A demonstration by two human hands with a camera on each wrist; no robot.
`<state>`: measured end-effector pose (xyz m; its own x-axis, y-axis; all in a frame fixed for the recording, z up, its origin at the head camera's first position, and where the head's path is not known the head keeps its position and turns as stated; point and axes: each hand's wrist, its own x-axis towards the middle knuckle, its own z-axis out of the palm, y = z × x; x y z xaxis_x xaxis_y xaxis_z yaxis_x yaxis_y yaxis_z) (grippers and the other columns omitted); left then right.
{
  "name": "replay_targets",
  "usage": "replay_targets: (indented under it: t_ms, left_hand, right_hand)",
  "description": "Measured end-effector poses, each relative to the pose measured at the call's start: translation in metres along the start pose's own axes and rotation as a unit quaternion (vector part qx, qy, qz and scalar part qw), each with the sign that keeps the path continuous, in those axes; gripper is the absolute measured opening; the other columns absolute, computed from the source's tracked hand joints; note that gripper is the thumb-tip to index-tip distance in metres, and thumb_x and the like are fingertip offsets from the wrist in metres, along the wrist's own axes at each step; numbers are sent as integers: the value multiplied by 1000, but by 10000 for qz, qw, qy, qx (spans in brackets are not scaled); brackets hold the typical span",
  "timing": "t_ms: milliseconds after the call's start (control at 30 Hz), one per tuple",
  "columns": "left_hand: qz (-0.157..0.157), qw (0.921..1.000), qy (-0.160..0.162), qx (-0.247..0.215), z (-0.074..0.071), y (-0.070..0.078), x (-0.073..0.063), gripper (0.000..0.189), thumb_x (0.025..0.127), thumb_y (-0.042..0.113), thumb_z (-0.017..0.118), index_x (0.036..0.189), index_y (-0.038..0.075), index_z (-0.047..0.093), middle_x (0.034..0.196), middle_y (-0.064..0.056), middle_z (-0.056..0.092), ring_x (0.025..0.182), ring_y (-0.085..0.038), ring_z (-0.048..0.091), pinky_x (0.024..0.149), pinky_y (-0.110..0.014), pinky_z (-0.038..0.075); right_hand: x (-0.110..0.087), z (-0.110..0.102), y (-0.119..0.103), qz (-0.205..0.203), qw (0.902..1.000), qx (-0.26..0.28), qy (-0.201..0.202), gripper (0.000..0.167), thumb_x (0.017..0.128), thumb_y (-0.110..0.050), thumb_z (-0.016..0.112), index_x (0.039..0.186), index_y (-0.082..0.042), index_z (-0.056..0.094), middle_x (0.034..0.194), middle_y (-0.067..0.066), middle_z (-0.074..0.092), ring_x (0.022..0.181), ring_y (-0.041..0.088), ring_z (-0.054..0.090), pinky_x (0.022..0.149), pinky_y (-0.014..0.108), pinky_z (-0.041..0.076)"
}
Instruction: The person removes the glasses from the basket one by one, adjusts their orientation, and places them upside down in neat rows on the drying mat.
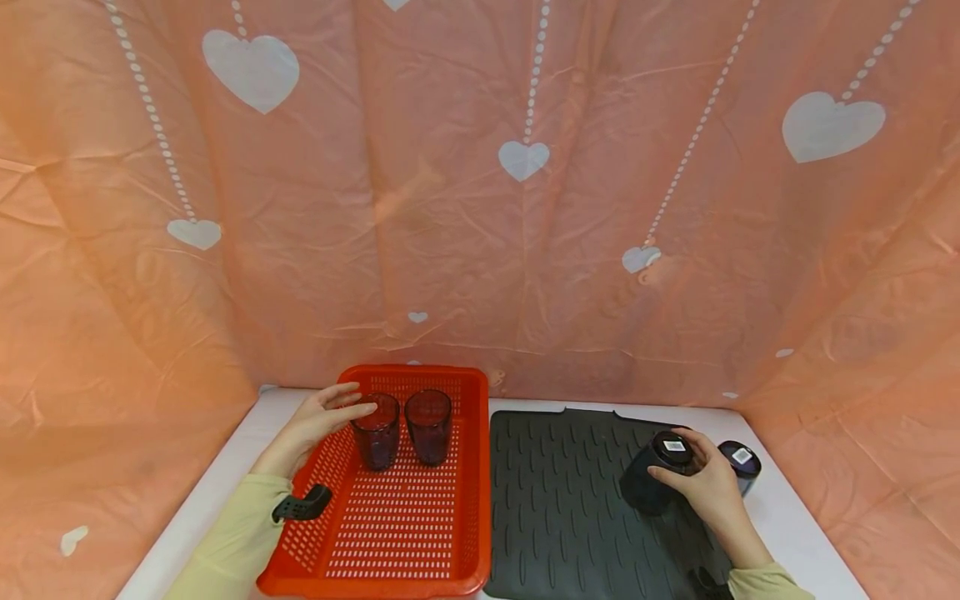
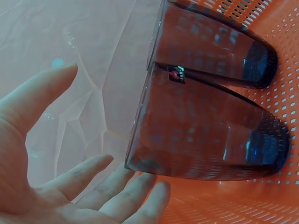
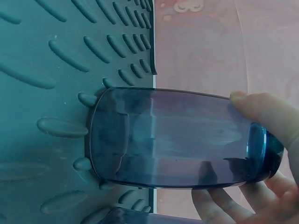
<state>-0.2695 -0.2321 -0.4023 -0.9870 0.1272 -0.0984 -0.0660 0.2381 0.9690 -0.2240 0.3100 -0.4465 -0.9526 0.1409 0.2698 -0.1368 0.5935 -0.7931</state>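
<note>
Two dark purple-tinted drinking glasses stand upright in the red basket [image 1: 411,575]. Beside the rim of the nearer glass [image 2: 210,130], my left hand [image 1: 330,417] is spread, thumb and fingers extended with nothing gripped. The other upright glass [image 1: 430,429] is just to its right. My right hand [image 1: 708,479] grips an upside-down glass [image 3: 173,137] around its base end, thumb on one side and fingers on the other. This glass's rim is down at the ridged dark mat [image 1: 570,500]. A further upturned glass [image 1: 741,462] stands behind that hand, with a white label on its base.
The basket has perforated walls and stands left of the mat on a white table [image 1: 202,508]. Behind everything hangs an orange-pink sheet [image 1: 465,208] with white hearts, which also encloses both sides. A black band [image 1: 302,503] is on the left wrist.
</note>
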Motion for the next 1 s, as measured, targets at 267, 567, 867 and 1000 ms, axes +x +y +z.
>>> replay_targets:
  t_ms: [267,567,867,1000]
  left_hand:
    - [76,9998,-24,157,1,-6,4,90,83,41,73,148,-1,28,149,-26,27,136,-43,24,106,-55,28]
    - [-3,9998,11,207,3,-9,4,90,82,39,75,148,0,28,150,-24,26,136,-43,23,107,-55,28]
    - [21,9979,-128,629,10,-7,6,92,79,32,79,149,3,26,152,-21,22,138,-45,14,106,-59,25]
    - [241,9955,-211,894,12,-6,10,95,77,27,82,149,0,25,149,-25,26,138,-45,16,105,-59,27]
  right_hand:
    - [-1,2,1,64,9999,66,-67,73,72,-15,86,132,0,46,131,25,51,92,-18,44,72,7,42]
    - [-5,4,5,-70,9997,205,-81,72,72,-8,84,130,3,44,128,24,51,94,-18,42,75,4,39]
    - [-6,3,6,66,9999,18,-111,74,72,-11,84,132,3,43,127,26,53,92,-15,45,73,5,40]
    - [-3,5,5,-83,9999,18,-115,71,73,-11,84,130,3,44,124,26,55,92,-13,48,73,7,42]
